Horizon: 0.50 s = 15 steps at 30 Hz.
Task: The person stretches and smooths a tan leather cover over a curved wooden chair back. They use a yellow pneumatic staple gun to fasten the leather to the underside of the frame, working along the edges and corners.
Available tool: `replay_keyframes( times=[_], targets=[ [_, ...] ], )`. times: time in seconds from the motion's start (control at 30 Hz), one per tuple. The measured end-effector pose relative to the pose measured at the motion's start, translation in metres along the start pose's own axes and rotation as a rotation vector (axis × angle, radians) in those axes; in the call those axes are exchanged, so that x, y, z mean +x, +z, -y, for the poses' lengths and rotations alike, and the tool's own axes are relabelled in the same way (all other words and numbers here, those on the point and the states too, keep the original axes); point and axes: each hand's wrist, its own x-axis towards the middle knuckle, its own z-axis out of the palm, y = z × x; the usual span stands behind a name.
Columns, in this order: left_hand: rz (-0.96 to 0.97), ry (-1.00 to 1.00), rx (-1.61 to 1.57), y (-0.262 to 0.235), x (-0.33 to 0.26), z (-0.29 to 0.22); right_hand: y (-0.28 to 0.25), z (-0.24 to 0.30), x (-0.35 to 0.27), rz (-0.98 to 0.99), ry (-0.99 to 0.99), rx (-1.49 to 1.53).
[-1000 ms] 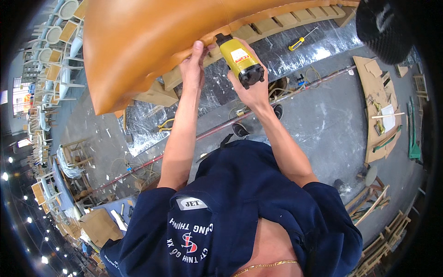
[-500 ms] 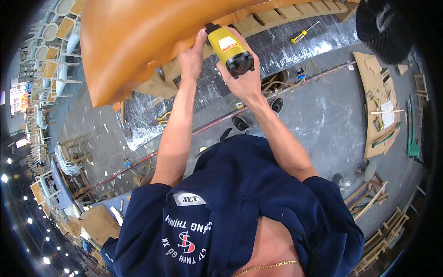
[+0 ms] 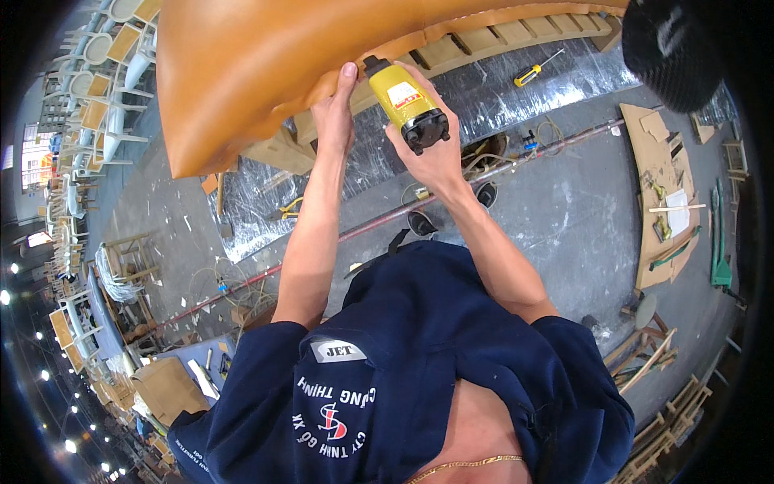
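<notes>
A large piece of tan-orange leather upholstery [image 3: 266, 60] covers a wooden frame [image 3: 476, 46] with slats along its edge. My left hand [image 3: 332, 121] pinches the leather's edge, thumb up on the near side; its other fingers are mostly hidden. Wrapped round a yellow and black staple gun [image 3: 395, 89] is my right hand [image 3: 435, 157]. The gun's dark nose points at the leather edge, close beside my left thumb. Whether the nose touches the leather I cannot tell.
Under the frame is a surface wrapped in shiny film, with a yellow screwdriver [image 3: 528, 76] and yellow-handled pliers [image 3: 289, 208] on it. A reddish pipe [image 3: 367, 230] crosses below. Cardboard with tools [image 3: 645, 194] lies right; chairs [image 3: 105, 97] line the left.
The staple gun's nose has drawn back slightly from the leather edge, and its gap to my left thumb is a little wider. The whole view has shifted slightly.
</notes>
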Motion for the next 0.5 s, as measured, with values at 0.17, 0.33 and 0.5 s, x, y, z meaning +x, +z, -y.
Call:
replay_keyframes(
  times=[0.17,0.33,0.5],
  targets=[
    [0.022,0.081,0.395,0.000,-0.002,-0.017,0.005,0.001,0.005,0.031,0.069,0.043],
    [0.026,0.141,0.502,-0.008,-0.007,-0.013,0.013,-0.001,-0.002,0.014,0.054,0.046],
    [0.038,0.158,0.281,-0.014,0.000,0.000,0.018,0.003,-0.001,0.078,0.071,0.081]
  ],
)
